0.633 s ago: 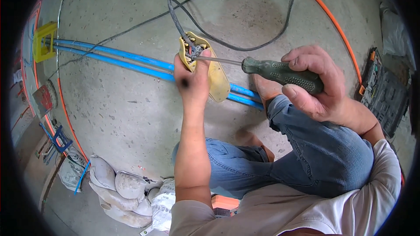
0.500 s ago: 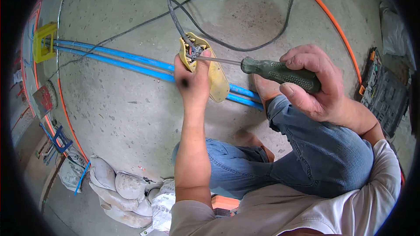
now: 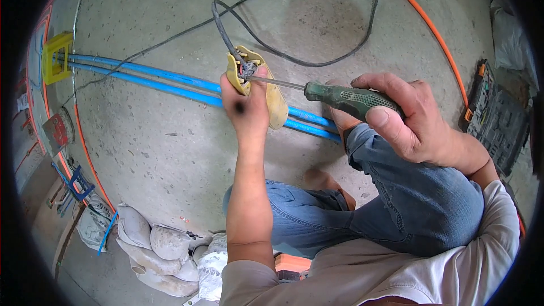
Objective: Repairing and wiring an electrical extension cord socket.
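My left hand (image 3: 249,102) is wrapped round a yellow plastic housing (image 3: 276,107) whose upper end lies open and shows wires inside. A thick black cable (image 3: 224,31) runs into that end. Between the fingers and thumb of my right hand (image 3: 408,113) is a screwdriver (image 3: 354,101) with a dark green, dimpled handle. Its metal shaft points left into the wired end of the housing, by my left thumb. The exact spot the tip touches is too small to make out.
Two blue pipes (image 3: 170,90) cross the concrete floor behind my left hand, passing through a yellow frame (image 3: 56,59). An orange hose (image 3: 430,22) curves at the right, near a dark tool case (image 3: 498,124). Filled sacks (image 3: 161,249) are piled at the lower left.
The housing and my left hand have shifted slightly left. My right hand and the screwdriver have moved left with them and a little down, and the right fingers sit differently on the handle.
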{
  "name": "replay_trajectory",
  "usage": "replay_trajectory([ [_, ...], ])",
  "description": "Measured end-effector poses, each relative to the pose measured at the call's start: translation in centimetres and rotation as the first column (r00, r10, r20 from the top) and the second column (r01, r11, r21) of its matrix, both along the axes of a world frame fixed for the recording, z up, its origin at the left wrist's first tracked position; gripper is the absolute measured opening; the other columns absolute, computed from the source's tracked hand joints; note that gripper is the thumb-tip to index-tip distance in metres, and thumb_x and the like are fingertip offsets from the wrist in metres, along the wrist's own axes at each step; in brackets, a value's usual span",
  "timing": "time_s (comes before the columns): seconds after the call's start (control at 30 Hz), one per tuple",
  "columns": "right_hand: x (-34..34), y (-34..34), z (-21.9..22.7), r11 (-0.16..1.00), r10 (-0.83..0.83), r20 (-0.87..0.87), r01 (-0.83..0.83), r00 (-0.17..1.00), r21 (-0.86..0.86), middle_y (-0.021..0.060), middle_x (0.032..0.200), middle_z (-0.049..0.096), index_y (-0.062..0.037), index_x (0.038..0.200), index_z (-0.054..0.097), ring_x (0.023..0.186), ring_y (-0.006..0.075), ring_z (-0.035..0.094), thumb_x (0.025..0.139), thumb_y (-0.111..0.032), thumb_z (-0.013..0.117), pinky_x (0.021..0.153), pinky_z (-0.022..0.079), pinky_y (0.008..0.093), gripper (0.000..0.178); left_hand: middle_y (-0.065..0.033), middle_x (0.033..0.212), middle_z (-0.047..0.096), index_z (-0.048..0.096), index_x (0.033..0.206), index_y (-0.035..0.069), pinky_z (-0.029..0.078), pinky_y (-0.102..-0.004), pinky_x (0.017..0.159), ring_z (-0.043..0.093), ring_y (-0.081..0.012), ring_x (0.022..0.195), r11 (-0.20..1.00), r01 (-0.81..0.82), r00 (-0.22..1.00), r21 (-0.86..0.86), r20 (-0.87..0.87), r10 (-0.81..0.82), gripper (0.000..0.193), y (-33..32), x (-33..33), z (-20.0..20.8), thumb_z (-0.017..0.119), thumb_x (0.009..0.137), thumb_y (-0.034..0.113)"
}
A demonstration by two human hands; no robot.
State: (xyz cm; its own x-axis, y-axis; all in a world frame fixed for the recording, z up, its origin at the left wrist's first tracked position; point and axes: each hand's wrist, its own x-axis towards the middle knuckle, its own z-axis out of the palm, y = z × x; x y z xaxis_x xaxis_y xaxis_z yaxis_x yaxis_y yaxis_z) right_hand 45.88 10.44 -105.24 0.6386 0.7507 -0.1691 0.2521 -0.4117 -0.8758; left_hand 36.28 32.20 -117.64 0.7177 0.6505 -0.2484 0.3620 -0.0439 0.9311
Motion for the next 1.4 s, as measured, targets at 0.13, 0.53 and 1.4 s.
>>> replay_trajectory([
  [0.13, -0.1, 0.0, 0.0, 1.0, -0.003, -0.016, 0.003, 1.0, -0.005, 0.0143, 0.064, 0.061, 0.0026, 0.108, 0.06, 0.056, 0.0276, 0.063, 0.092, -0.033, 0.059, 0.052, 0.049, 0.0342, 0.039, -0.0061, 0.098, 0.061, 0.053, 0.107, 0.0, 0.045, -0.0268, 0.08, 0.055, -0.0128, 0.089, 1.0, -0.009, 1.0, -0.012, 0.004, 0.009, 0.037, 0.1, 0.0, -0.1, 0.072, 0.086, 0.024],
  [0.53, -0.5, 0.5, 0.8, 0.998, 0.042, -0.381, -0.052, 0.923, -0.018, 0.0166, 0.074, 0.064, 0.0029, 0.12, 0.053, 0.065, 0.029, 0.066, 0.092, -0.033, 0.059, 0.059, 0.051, 0.0362, 0.046, -0.0052, 0.102, 0.06, 0.052, 0.111, 0.0, 0.045, -0.0261, 0.084, 0.055, -0.0124, 0.092, 1.0, -0.027, 0.993, -0.008, 0.115, 0.028, 0.038, 0.7, -0.4, -1.0, 0.074, 0.084, 0.017],
  [1.4, -0.3, 0.6, -0.6, 0.993, 0.114, 0.358, -0.116, 0.927, -0.014, 0.0121, 0.09, 0.058, -0.0058, 0.11, 0.056, 0.071, 0.0285, 0.061, 0.075, -0.012, 0.075, 0.058, 0.051, 0.0364, 0.04, -0.0028, 0.097, 0.062, 0.053, 0.106, 0.002, 0.046, -0.025, 0.08, 0.056, -0.0105, 0.088, 0.993, -0.046, 0.987, -0.105, 0.149, 0.062, 0.035, 1.0, -0.4, -1.8, 0.076, 0.082, 0.013],
])
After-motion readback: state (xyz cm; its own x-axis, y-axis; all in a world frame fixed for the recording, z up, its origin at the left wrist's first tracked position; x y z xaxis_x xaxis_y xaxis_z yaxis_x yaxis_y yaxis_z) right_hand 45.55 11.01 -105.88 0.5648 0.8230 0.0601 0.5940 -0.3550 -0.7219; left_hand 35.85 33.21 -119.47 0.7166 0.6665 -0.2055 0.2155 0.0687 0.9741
